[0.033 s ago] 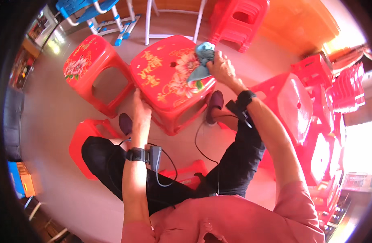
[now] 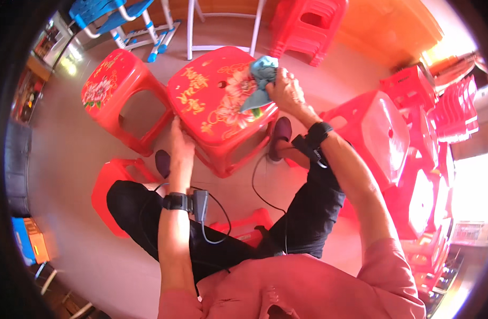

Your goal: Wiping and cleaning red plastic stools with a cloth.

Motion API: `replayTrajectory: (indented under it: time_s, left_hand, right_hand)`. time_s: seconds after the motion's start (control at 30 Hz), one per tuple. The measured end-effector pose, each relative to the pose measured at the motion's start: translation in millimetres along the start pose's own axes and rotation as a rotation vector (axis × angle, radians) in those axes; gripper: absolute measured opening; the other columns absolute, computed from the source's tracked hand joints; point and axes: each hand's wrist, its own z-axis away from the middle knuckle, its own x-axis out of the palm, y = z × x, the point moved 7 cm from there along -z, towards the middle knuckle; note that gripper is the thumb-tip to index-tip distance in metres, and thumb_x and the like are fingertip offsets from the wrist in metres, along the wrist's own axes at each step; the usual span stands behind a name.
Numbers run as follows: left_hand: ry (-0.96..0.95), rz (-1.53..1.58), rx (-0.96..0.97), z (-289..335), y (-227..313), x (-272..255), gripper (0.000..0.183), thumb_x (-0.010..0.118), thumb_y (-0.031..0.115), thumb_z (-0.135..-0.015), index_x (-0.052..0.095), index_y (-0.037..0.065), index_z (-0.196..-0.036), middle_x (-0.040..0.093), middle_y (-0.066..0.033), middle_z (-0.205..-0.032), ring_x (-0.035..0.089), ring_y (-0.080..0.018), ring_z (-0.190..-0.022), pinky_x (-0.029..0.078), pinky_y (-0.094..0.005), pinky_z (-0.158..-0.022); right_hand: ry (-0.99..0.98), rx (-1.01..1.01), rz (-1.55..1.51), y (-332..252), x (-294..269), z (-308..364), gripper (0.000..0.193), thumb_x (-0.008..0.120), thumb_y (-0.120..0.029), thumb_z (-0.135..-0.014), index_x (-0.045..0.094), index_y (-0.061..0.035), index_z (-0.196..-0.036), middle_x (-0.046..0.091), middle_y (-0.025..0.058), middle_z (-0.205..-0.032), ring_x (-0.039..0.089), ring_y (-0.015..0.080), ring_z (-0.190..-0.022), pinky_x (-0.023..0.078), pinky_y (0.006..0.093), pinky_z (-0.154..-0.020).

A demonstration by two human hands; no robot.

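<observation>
A red flower-printed stool (image 2: 209,114) carries a blue-grey cloth (image 2: 261,85) near its right edge. It stands on the smooth floor (image 2: 63,175), as do a second printed stool (image 2: 119,90), stacked red stools (image 2: 302,33) and dark slippers (image 2: 282,129).

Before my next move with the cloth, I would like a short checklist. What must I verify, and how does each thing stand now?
1. Cloth in the right hand: ok.
2. Cloth resting on the middle flowered stool: ok, at its right side.
3. That stool upright: ok.
4. Left hand firmly steadying it: cannot tell; it is at the near left edge.
5. Wrist cable off the trousers: not ok.
</observation>
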Motion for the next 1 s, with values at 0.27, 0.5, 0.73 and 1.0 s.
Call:
replayTrajectory:
  time_s: [0.27,0.5,0.73,1.0]
  left_hand:
    - [0.044,-0.634,0.18,-28,85,-44,0.05,0.046,0.043,-0.096,0.055,0.0,-0.12,0.064,-0.0117,-0.108,0.062,-0.0197,-0.099,0.05,-0.0365,-0.088]
    - [-0.086,-1.914,0.947,29,85,119,0.049,0.058,0.037,-0.09,0.051,0.002,-0.124,0.055,-0.0248,-0.117,0.051,-0.0413,-0.112,0.04,-0.0501,-0.095]
    - [-0.315,-2.186,1.12,14,30,129,0.057,0.054,0.045,-0.09,0.047,0.006,-0.13,0.046,-0.0266,-0.121,0.043,-0.0431,-0.114,0.034,-0.0568,-0.094]
    - [-0.388,-2.09,1.121,16,25,136,0.055,0.053,0.048,-0.091,0.048,0.01,-0.13,0.047,-0.0212,-0.12,0.044,-0.0409,-0.113,0.035,-0.0549,-0.093]
  right_hand:
    - [0.025,-0.009,-0.288,-41,-10,89,0.063,0.068,-0.036,-0.078,0.039,0.0006,-0.122,0.056,0.0276,-0.104,0.057,0.0445,-0.095,0.047,0.0522,-0.079]
    - [0.098,0.162,-0.675,-24,21,112,0.046,0.064,-0.022,-0.081,0.042,-0.0003,-0.116,0.056,0.0254,-0.103,0.057,0.0418,-0.095,0.048,0.0489,-0.082]
    - [0.29,0.227,-0.684,-19,90,189,0.062,0.067,-0.01,-0.071,0.038,0.0,-0.125,0.047,0.0227,-0.111,0.047,0.0412,-0.108,0.037,0.0488,-0.093]
    - [-0.102,0.811,-0.631,69,244,255,0.052,0.068,-0.023,-0.078,0.043,0.002,-0.116,0.055,0.0226,-0.11,0.055,0.0403,-0.104,0.043,0.0522,-0.084]
